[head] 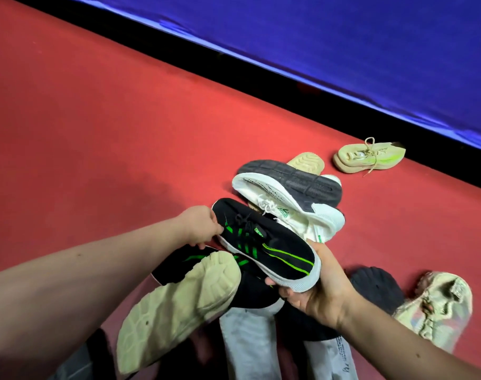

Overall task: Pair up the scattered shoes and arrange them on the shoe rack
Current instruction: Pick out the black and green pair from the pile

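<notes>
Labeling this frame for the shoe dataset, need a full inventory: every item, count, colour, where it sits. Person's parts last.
Black knit sneakers with green stripes: 2, black/green; upper one held in both hands, second underneath it.
White knit sneaker with green logo: 1, white; on its side in the pile, behind the black one.
Dark grey-soled shoe: 1, sole up, on top of the white one.
Pale yellow-green sneakers: 4 visible; one far right near the wall, one sole peeking behind the pile, one sole-up at lower left, one at right edge.
Black shoe: 1, behind right wrist, partly hidden.
Red floor: 1.
Blue wall padding: 1, top.
Left hand: grip on toe end.
Right hand: grip under heel end.
</notes>
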{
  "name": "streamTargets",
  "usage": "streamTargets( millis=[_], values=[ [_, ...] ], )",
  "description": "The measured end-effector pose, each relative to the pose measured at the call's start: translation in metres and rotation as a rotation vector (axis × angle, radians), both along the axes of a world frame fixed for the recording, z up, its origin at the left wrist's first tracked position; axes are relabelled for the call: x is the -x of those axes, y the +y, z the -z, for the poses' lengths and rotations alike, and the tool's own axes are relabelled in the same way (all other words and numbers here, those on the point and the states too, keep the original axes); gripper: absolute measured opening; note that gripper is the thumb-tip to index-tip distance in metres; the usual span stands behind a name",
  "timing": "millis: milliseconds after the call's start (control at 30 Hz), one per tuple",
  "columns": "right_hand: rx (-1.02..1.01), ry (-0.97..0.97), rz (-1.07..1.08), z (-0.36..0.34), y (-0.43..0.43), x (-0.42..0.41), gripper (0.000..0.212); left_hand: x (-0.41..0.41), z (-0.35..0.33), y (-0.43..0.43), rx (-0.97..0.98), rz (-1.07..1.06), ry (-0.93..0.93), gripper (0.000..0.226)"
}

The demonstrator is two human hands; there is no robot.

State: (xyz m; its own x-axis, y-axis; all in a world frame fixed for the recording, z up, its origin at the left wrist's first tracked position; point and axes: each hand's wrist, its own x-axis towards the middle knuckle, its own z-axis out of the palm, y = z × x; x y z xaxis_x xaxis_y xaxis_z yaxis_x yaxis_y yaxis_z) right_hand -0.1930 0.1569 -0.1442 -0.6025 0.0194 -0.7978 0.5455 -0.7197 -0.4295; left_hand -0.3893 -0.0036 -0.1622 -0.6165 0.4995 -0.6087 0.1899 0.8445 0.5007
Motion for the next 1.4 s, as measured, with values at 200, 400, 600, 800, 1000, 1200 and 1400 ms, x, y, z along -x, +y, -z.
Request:
streamTargets(
  millis=[200, 400, 600, 800, 1000, 1200, 1400],
  values=[
    [-0.061, 0.001, 0.036, -0.007, 0.003, -0.001, 0.051, -0.005, -0.003, -0.003, 0.054, 0.09, -0.032, 0.021],
    [-0.134, 0.003, 0.066, -0.007, 0.014, 0.006, 0.051, -0.025, -0.002, -0.006, 0.002, 0.291, -0.194, 0.042],
    [-0.136, -0.008, 0.058, -0.003, 0.011, 0.002, 0.045, -0.021, -0.004, -0.022, 0.003, 0.383, -0.355, 0.045],
    [-0.155, -0.004, 0.09, 0.002, 0.015, -0.002, 0.048, 0.034, -0.03, -0.067, -0.115, 0.073, -0.478, 0.045],
    [-0.149, 0.03, 0.081, 0.009, 0.015, 0.001, 0.051, 0.079, -0.053, -0.133, 0.057, -0.388, -0.168, 0.049],
    [-0.182, 0.014, 0.055, 0.016, 0.014, 0.005, 0.053, 0.098, -0.066, -0.167, -0.183, -0.844, 0.358, 0.027],
    [-0.178, 0.01, 0.073, 0.014, 0.011, 0.009, 0.052, 0.08, -0.079, -0.128, -0.267, -0.468, 0.805, 0.041]
  ],
)
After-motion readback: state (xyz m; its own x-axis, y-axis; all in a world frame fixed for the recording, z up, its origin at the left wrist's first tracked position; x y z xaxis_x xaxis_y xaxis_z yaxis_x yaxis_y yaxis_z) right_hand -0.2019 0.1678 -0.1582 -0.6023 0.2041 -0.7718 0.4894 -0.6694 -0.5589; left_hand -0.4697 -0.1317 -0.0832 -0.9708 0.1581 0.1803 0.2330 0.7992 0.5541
